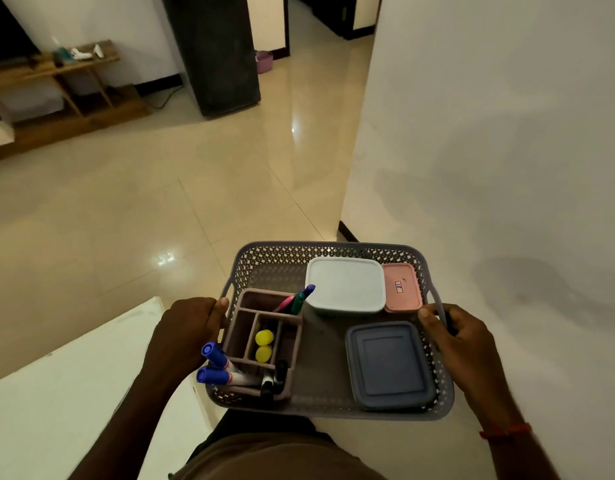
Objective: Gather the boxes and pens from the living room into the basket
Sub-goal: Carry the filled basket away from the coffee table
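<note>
Both hands curl round the basket [282, 258] sides: left hand [188, 327] at 9 o'clock, right hand [462, 341] at 3. Within it, a white box [346, 284] and pink box [401, 287] sit at 12 to 1, a blue box [389, 365] at 5, and pens [216, 365] in an organizer [236, 336] at 8. A wall [489, 133] stands close at 3; open floor [160, 202] runs from 9 to 12. A white surface [74, 393] edges in at 8. The fingertips beyond the rim are hidden.

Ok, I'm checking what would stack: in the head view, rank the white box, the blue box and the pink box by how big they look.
1. blue box, though it is nearer the camera, so its lead over the white is unsure
2. white box
3. pink box, plainly smallest
</note>
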